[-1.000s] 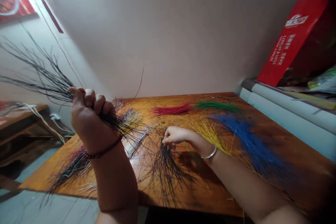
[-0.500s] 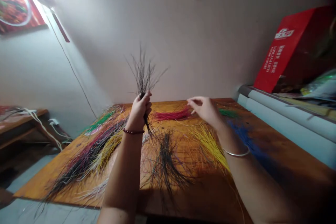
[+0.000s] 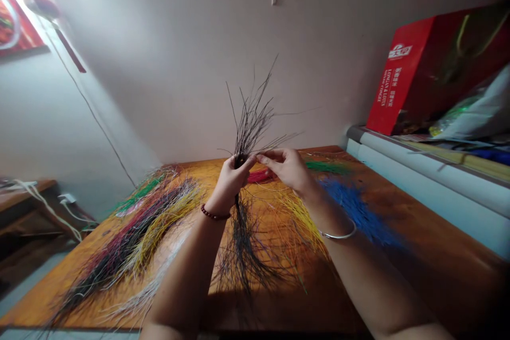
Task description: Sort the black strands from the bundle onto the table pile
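Note:
My left hand (image 3: 233,180), a beaded bracelet at its wrist, is wrapped round a bundle of thin black strands (image 3: 252,126) that fans out upward above the fist. Close against its right side is my right hand (image 3: 285,167), thumb and fingers pinched together at the edge of the bundle; whatever lies in the pinch is too small to name. Below the hands a loose pile of dark strands (image 3: 245,255) spreads on the wooden table (image 3: 314,297). Yellow strands (image 3: 305,218) lie under my right forearm, and red strands (image 3: 261,176) show behind the hands.
Multicoloured strands (image 3: 135,228) cover the table's left side. Blue strands (image 3: 358,207) and green strands (image 3: 326,167) lie to the right. A red box (image 3: 402,74) stands at the right above long pale rolls (image 3: 422,175). A side table (image 3: 32,194) is at far left.
My right hand has moved left to meet my left hand at the black bundle. My left hand still grips the bundle, which now leans rightward. The view has shifted slightly.

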### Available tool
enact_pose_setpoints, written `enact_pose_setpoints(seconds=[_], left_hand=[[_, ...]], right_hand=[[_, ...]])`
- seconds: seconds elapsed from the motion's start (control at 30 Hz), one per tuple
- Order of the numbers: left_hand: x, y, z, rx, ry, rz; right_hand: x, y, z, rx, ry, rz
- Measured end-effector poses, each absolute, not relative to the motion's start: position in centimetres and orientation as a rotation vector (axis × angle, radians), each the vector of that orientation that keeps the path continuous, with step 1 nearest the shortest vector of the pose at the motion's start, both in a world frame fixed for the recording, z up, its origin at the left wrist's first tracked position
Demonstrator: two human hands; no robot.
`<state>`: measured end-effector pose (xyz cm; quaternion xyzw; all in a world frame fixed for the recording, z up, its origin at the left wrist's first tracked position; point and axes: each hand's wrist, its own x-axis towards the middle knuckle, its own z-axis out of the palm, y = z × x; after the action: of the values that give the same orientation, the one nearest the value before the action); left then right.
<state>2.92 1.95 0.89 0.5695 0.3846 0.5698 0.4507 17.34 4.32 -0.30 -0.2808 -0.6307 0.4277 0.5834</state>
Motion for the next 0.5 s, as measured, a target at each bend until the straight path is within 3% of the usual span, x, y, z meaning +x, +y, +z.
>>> enact_pose_setpoints(seconds=[0.5], left_hand=[[3.42, 1.97, 0.59, 1.232, 0.839, 1.501]], right_hand=[[16.93, 3.59, 0.09, -0.725, -1.428, 0.874]])
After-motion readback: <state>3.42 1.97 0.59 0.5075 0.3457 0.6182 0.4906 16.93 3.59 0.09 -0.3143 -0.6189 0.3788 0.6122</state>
